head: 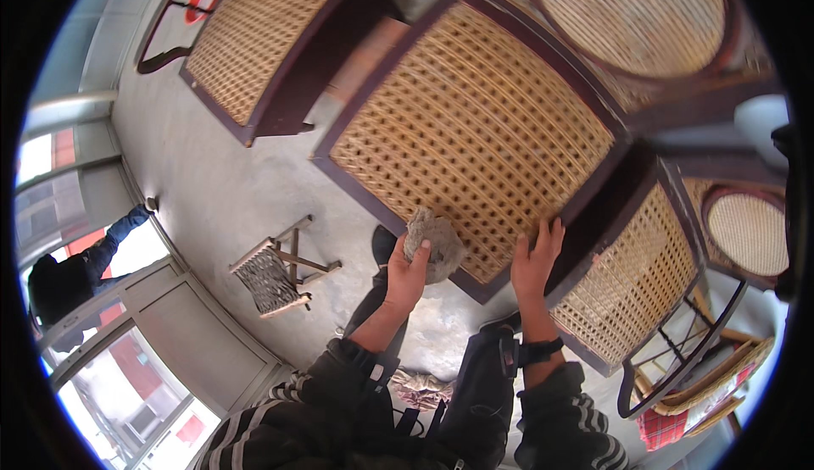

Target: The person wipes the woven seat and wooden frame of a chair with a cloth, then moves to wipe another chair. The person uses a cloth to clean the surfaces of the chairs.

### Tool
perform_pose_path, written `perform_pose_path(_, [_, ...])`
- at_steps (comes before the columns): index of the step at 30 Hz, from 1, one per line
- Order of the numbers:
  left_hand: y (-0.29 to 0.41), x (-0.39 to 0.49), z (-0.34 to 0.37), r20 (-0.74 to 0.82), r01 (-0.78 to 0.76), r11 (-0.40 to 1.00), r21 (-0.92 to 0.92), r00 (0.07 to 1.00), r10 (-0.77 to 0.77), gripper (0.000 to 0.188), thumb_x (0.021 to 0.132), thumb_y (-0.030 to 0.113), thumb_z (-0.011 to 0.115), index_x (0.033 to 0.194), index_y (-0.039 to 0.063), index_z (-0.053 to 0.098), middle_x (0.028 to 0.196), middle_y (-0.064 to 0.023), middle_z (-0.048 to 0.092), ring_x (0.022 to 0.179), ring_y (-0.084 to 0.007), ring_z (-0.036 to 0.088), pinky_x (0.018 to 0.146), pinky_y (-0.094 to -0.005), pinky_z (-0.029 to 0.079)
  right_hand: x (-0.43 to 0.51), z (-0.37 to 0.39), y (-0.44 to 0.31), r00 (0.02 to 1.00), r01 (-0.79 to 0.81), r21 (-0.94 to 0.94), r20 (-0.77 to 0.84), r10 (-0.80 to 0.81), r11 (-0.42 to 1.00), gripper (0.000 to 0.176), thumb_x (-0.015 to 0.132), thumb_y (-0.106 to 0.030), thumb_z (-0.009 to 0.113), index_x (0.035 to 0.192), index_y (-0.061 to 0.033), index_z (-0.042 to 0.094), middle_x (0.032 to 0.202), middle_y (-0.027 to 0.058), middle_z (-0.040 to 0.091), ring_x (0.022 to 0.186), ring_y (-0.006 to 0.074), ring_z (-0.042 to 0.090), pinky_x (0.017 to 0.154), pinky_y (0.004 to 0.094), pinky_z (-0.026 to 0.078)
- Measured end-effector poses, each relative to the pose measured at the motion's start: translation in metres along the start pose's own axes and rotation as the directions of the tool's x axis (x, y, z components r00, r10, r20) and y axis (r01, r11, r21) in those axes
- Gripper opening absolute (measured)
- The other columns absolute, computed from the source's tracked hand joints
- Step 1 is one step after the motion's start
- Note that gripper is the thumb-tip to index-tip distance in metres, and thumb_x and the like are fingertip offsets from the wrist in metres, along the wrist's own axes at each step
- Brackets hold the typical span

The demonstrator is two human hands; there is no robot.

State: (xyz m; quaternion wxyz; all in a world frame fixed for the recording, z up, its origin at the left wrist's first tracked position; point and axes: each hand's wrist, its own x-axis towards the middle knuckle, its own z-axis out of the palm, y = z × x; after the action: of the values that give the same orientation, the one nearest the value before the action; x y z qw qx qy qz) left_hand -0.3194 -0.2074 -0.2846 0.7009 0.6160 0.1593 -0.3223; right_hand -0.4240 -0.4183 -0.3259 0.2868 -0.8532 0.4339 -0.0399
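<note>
My left hand (407, 273) grips a crumpled grey-brown cloth (439, 247) at the near corner of a woven cane chair seat (470, 133). The thumb lies on top of the cloth, which partly covers the cane and the dark wooden seat frame (356, 190). On the right, my right hand (535, 260) rests at the edge of the same seat, fingers apart, holding nothing. A dark strap sits on the right wrist. Beyond the seat rises a chair back with a round cane panel (629, 12).
Another cane-seated armchair (261, 38) stands at the upper left, a third cane seat (629, 279) at the right. A folding stool (276, 273) is on the concrete floor (203, 171). A person (82, 266) is at the glazed doorway. Bundled fabric (420, 390) lies between my feet.
</note>
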Motion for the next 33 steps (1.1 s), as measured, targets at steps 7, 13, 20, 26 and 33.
perform_pose_path(7, [0.115,0.016,-0.102,-0.016,0.099,0.994,0.049,0.995,-0.098,0.038,0.102,0.018,0.067,0.133,-0.001,0.058,0.117,-0.0041,0.069,0.105,-0.0118,0.063,0.093,-0.0308,0.052,-0.069,0.020,-0.081,0.948,-0.102,0.173,0.314,0.043,0.980,0.061,0.090,-0.020,0.069,0.141,0.0060,0.049,0.146,0.0325,0.047,0.137,0.0488,0.043,0.117,0.0520,0.033])
perform_pose_path(13, [0.183,-0.016,-0.211,-0.207,0.129,0.871,0.474,0.978,-0.032,0.049,0.095,0.032,0.071,0.129,-0.003,0.061,0.103,-0.0147,0.074,0.098,-0.0203,0.070,0.088,-0.0357,0.055,-0.052,0.003,-0.146,0.773,-0.152,0.087,0.631,0.064,0.984,0.051,0.094,-0.024,0.068,0.134,0.0053,0.057,0.128,0.0214,0.065,0.119,0.0308,0.062,0.103,0.0405,0.047])
perform_pose_path(20, [0.247,-0.045,-0.284,-0.255,0.171,0.930,0.326,0.963,-0.088,0.050,0.097,0.028,0.070,0.134,-0.004,0.058,0.112,-0.0125,0.072,0.104,-0.0172,0.067,0.092,-0.0337,0.053,0.007,-0.018,-0.230,0.735,-0.150,0.096,0.677,0.045,0.984,0.053,0.095,-0.024,0.066,0.137,0.0055,0.055,0.128,0.0216,0.067,0.114,0.0311,0.066,0.097,0.0376,0.051])
perform_pose_path(26, [0.329,0.036,-0.339,-0.225,0.081,0.992,0.101,0.973,-0.056,0.044,0.100,0.026,0.068,0.131,-0.003,0.060,0.111,-0.0088,0.072,0.099,-0.0145,0.067,0.087,-0.0314,0.055,0.060,-0.005,-0.325,0.701,-0.114,0.019,0.710,0.067,0.993,0.049,0.099,-0.023,0.062,0.141,0.0025,0.055,0.129,0.0214,0.067,0.121,0.0294,0.065,0.100,0.0378,0.051])
perform_pose_path(33, [0.395,0.118,-0.398,-0.306,0.047,0.975,-0.217,0.945,-0.113,0.040,0.103,0.027,0.064,0.132,0.000,0.058,0.112,-0.0063,0.070,0.098,-0.0130,0.066,0.085,-0.0311,0.056,0.092,0.054,-0.463,0.654,-0.057,0.057,0.756,-0.006,0.997,0.044,0.100,-0.021,0.063,0.139,-0.0006,0.058,0.129,0.0191,0.067,0.119,0.0267,0.066,0.099,0.0355,0.052])
